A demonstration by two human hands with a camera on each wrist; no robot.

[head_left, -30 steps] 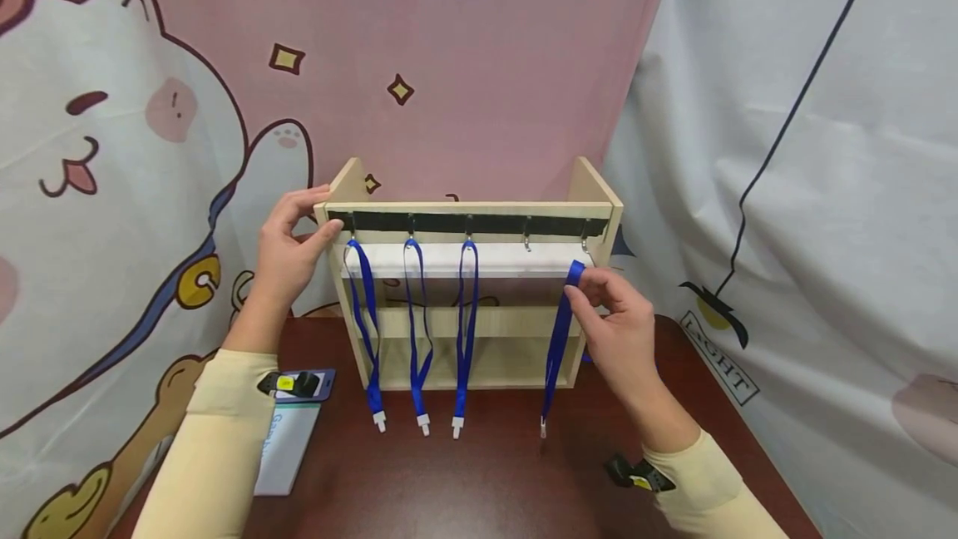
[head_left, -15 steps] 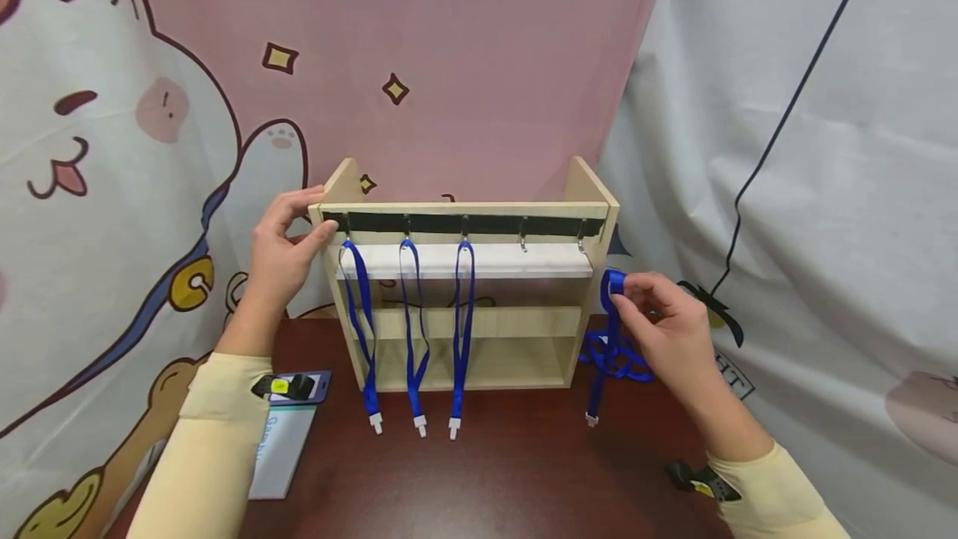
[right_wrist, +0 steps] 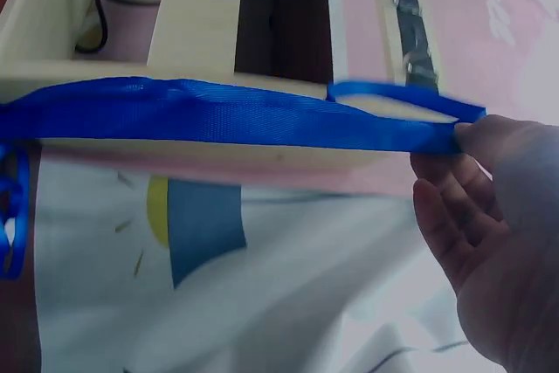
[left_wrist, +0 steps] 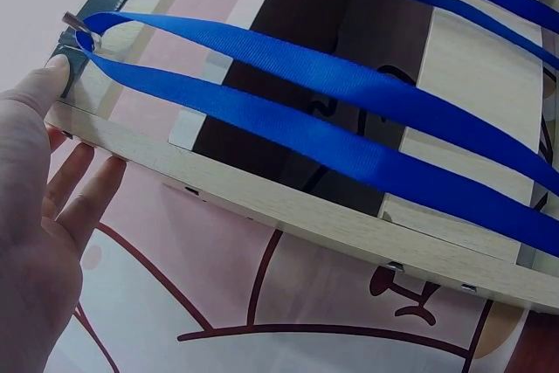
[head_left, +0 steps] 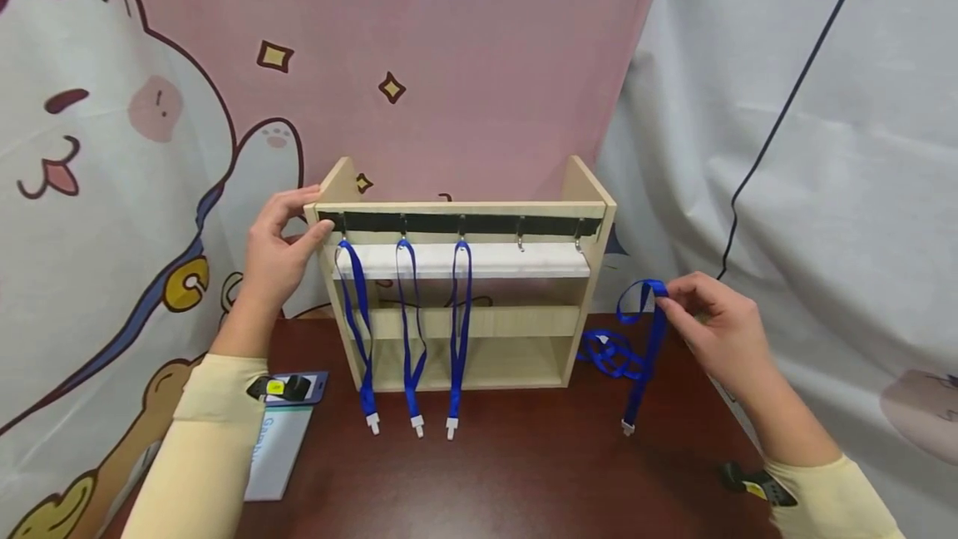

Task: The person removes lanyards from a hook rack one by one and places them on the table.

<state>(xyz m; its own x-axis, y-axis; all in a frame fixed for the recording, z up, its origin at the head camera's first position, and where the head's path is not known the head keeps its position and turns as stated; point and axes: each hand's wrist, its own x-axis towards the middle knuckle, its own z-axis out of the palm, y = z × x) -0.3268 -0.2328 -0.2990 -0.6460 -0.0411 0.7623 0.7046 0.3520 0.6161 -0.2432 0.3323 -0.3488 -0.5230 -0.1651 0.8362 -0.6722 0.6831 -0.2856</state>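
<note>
My left hand (head_left: 280,244) grips the upper left corner of a small wooden rack (head_left: 516,321), thumb on the front and fingers at the side. Three blue lanyards hang from metal hooks on the rack's black strip (head_left: 494,226): a left lanyard (head_left: 360,281), a middle lanyard (head_left: 412,364) and a third lanyard (head_left: 460,339). White clips dangle at their lower ends. Right of the rack, my right hand (head_left: 722,323) pinches another blue lanyard (head_left: 651,364) between thumb and fingers. Its top folds over in a small loop, and its clip (head_left: 628,427) hangs lowest.
A heap of blue lanyards (head_left: 609,356) lies on the dark red table (head_left: 494,472) beside the rack's right side. Two more hooks (head_left: 520,244) are on the strip's right half. At the left, a blue-edged badge holder (head_left: 319,389) and a white card (head_left: 273,464) lie near my sleeve.
My right hand has moved right, away from the front of the rack, carrying the lanyard; its top has folded into a loop. My left hand keeps its grip on the rack.
</note>
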